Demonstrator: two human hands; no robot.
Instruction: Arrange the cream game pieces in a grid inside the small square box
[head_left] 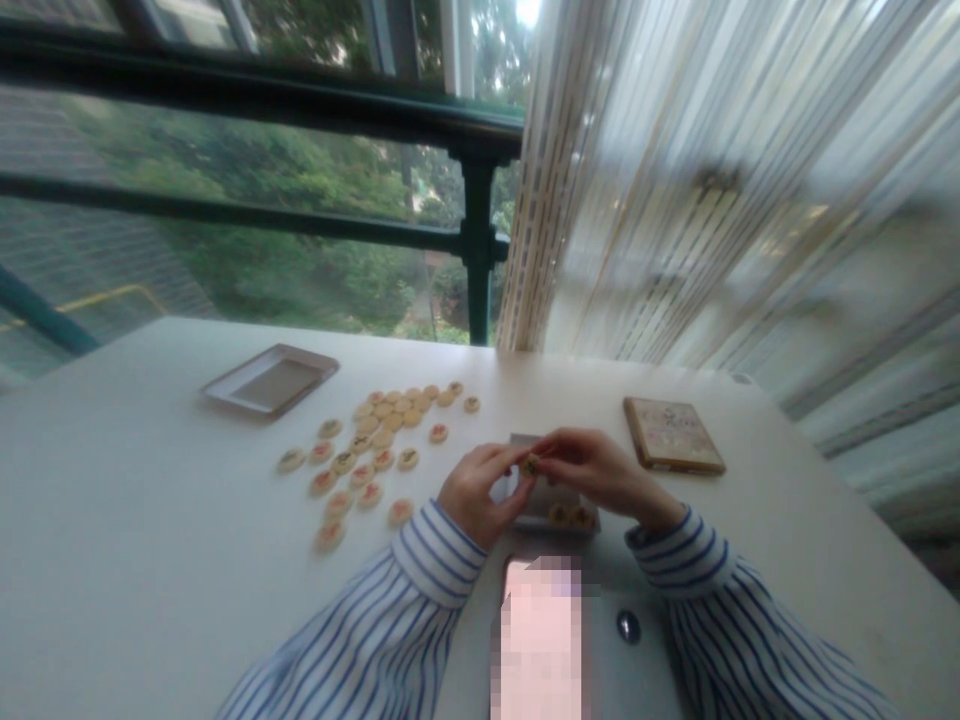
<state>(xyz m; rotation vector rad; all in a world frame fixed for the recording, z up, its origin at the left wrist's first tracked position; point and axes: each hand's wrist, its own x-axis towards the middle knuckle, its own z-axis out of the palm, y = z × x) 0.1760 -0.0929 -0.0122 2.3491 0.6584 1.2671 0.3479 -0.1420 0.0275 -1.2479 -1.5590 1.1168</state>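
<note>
A round xiangqi piece (530,465) with a dark marking is pinched between my left hand (481,492) and my right hand (592,468). Both hands are closed with their fingertips meeting on it, over a shallow grey tray (559,495). In the tray's near right corner lie a dark-marked piece (559,513) and a second piece (583,516). To the left of my left hand, many loose xiangqi pieces (362,472) are spread on the white table, some with red characters, some with dark ones, and some blank side up.
An empty-looking tray lid (271,380) lies at the far left of the white table (172,500). A flat decorated box (675,435) is at the right. Near me are a pixelated phone (541,640) and a small dark oval object (628,627). Behind stand a green railing (478,230) and a string curtain (637,200).
</note>
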